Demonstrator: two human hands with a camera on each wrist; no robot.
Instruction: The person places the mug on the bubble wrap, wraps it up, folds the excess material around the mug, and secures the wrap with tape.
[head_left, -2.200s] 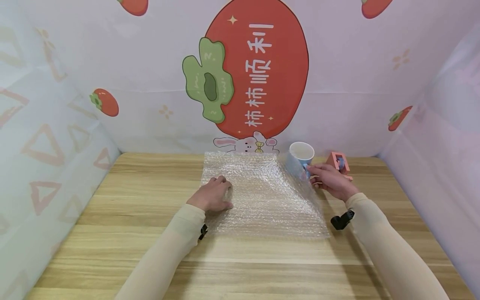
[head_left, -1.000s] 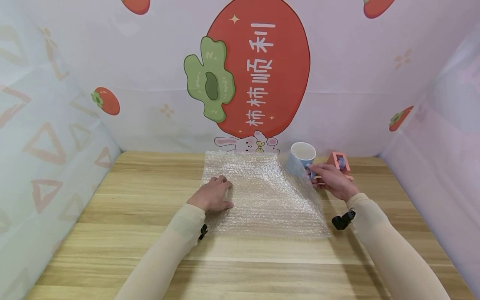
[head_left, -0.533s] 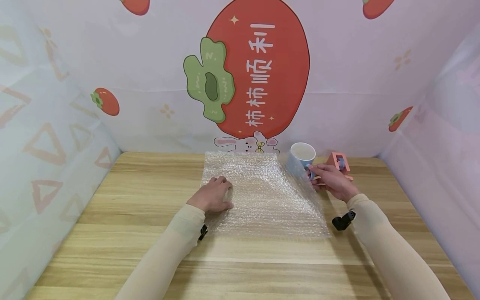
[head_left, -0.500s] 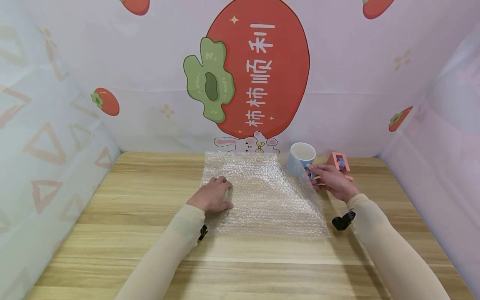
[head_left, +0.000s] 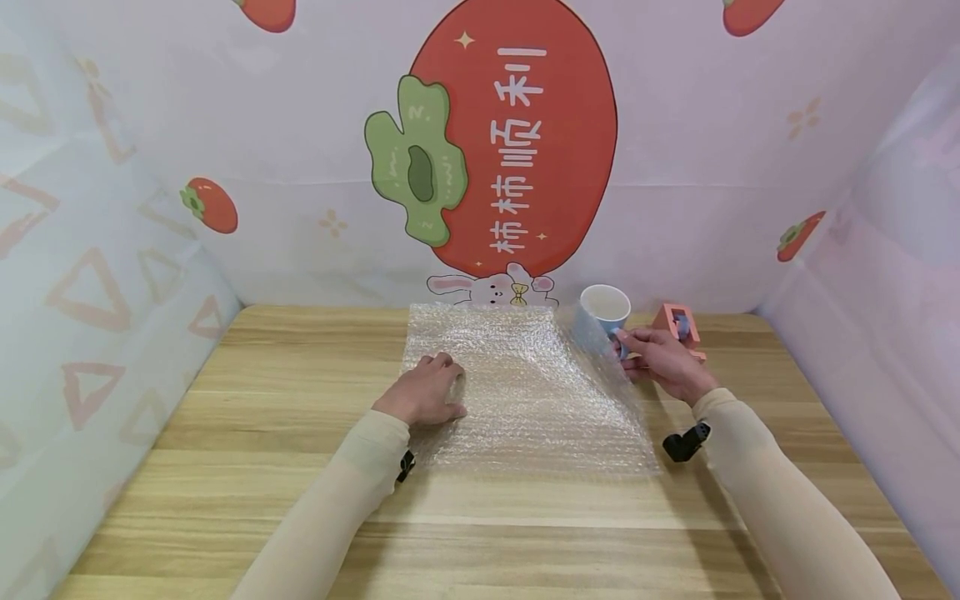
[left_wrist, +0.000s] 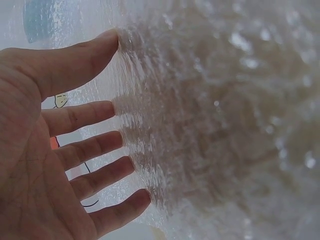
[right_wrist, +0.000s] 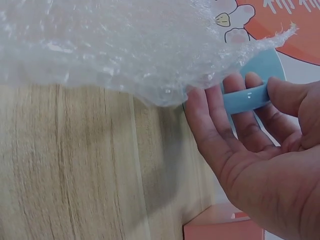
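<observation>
A sheet of clear bubble wrap [head_left: 517, 392] lies spread on the table, its right side raised. My left hand [head_left: 423, 390] rests on its left edge; in the left wrist view the separate, extended fingertips [left_wrist: 123, 170] press on the wrap. At the sheet's far right corner stands an upright light blue mug [head_left: 606, 315] with a white inside, partly behind the raised wrap. My right hand [head_left: 666, 362] holds the mug by its handle [right_wrist: 246, 99], the thumb on top and some fingers through the loop. Part of the mug is hidden by the wrap in the right wrist view.
A coral-pink tape dispenser [head_left: 677, 327] with a bluish roll stands just behind my right hand, near the back edge. Printed cloth walls [head_left: 300, 242] enclose the wooden table [head_left: 525, 542] at the back and both sides.
My right fingers have shifted slightly at the mug handle since the earliest frame. The left hand, the mug and the bubble wrap stay in nearly the same places.
</observation>
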